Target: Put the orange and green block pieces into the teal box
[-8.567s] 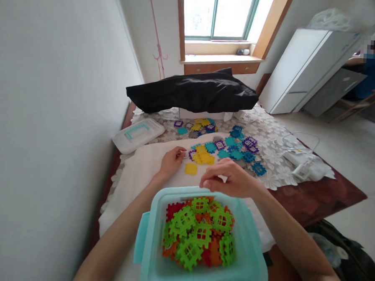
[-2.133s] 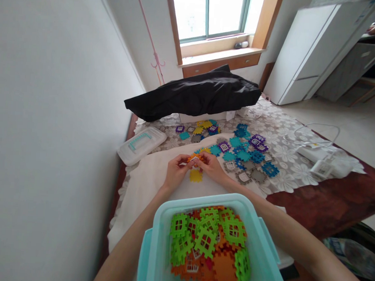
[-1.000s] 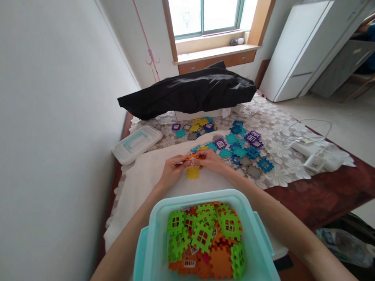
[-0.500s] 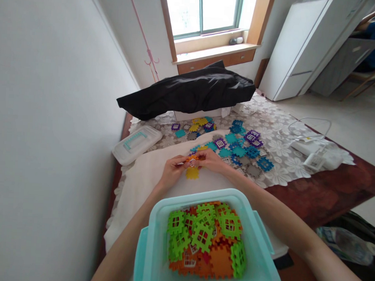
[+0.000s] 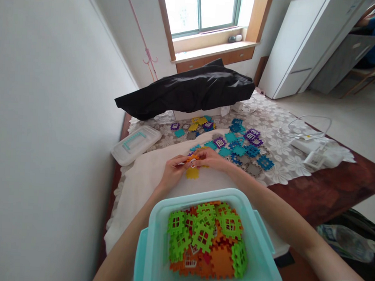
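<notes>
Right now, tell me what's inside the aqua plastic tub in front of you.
The aqua plastic tub holds lime-green window tiles piled over orange tiles, with a little red showing; the heap hides the lower tiles and the tub's floor.

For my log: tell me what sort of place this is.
Likely a room in a home: a lace-covered low bed, a window with a wooden sill, and a white fridge.

Small orange interlocking plastic tile [image 5: 189, 157], white window piece [image 5: 192, 162], held up, partly hidden
</notes>
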Available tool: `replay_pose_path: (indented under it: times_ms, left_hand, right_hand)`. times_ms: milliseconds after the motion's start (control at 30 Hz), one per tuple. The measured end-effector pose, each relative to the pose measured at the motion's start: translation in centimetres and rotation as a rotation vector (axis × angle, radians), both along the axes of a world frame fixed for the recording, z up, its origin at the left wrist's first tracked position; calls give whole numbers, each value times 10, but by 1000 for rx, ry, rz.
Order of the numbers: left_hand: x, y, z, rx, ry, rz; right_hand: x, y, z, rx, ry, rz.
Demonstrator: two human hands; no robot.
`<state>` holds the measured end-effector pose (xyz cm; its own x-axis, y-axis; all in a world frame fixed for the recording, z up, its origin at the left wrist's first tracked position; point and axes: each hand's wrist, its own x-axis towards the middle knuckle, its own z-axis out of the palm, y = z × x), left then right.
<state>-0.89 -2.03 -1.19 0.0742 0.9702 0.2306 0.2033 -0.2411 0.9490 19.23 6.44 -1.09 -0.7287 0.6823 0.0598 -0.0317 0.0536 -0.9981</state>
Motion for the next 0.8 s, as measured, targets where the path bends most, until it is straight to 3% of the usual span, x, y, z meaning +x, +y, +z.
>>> replay_pose_path:
  times_ms: [267, 433, 800]
  left_hand:
    - [1, 0, 5, -51, -50, -33]
    - [7, 3, 4, -86, -150, 72]
    - [5, 7, -3, -150, -223, 256]
  right_hand:
    - [2, 0, 0, -22, 17, 15]
    - [-5, -4, -5, -110, 98, -133]
    - [-16, -19, -8, 363, 74, -590]
